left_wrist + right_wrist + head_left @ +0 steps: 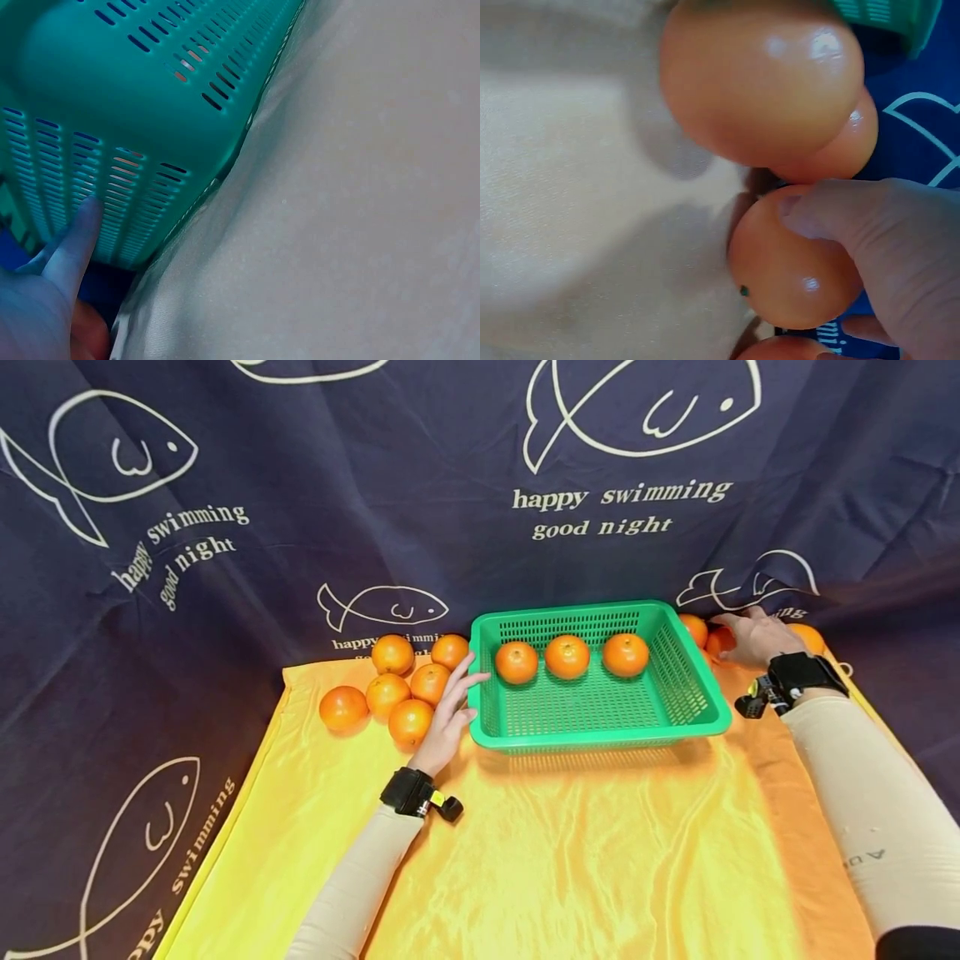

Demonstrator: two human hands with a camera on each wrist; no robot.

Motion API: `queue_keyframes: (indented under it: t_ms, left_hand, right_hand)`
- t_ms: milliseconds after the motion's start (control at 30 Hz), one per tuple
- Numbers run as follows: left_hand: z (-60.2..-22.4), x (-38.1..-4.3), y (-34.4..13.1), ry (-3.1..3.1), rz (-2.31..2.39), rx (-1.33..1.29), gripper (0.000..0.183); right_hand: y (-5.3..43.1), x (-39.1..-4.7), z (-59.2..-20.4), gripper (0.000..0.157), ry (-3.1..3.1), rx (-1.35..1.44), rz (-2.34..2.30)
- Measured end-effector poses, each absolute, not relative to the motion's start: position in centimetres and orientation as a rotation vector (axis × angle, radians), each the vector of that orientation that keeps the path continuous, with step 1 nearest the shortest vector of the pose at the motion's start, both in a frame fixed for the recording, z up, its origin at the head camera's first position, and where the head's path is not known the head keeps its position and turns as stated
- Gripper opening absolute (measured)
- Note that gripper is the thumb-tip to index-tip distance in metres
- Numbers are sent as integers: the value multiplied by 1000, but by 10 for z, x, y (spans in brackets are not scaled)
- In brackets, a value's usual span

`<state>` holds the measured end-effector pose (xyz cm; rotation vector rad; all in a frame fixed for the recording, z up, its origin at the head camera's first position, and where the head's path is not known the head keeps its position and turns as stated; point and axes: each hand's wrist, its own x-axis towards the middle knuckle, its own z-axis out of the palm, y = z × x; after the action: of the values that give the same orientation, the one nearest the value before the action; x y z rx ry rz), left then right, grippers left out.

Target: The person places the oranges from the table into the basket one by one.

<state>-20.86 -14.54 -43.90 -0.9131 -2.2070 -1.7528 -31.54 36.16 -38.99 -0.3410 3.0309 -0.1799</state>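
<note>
Nearest the head camera: pale cream sleeves, left (352,885) and right (870,810), reaching forward over a yellow satiny cloth (570,843). Each ends at a black wrist strap, left (402,791) and right (806,677), carrying a small dark device.

Left hand (447,718): fingers extended and apart, resting against the left side of a green plastic basket (600,739). Left wrist view shows one fingertip at the slotted wall.

Right hand (757,639): thumb and fingers clamped on an orange (795,262), just right of the basket, at the back edge of the cloth. Thumb lies on the peel; a small green stem spot shows on the fruit (most of the other fingers are hidden in the right wrist view). Neighbouring oranges (757,82) lie on both sides of it, four fruits in that view counting the held one.

Basket contents: three oranges (567,657) in a row, toward the rear wall, spaced apart. Left of the basket: a cluster of six oranges (388,695) on the cloth, the leftmost slightly out from the rest.

Behind: dark blue curtain (442,485), white fish outlines, lettering "happy swimming good night".
</note>
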Motion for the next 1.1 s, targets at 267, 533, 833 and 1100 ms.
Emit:
queue_keyframes:
  t_ms: [267,533,833,1100]
  left_hand:
    - [-440,-208,-147,-2217,-1755,-900,52]
    - [-438,-209,-147,-2231,-1750,-894,53]
    - [-438,-210,-147,-2227,-1750,-897,51]
    - [-438,-209,-146,-2226,-1763,-898,51]
  right_hand:
    - [364,-312,-403,69,3021,-314,-262]
    - [368,-312,-412,66,3086,-239,-386]
    - [369,-310,-416,63,3144,-220,-423]
    - [369,-309,-417,62,3159,-236,-438]
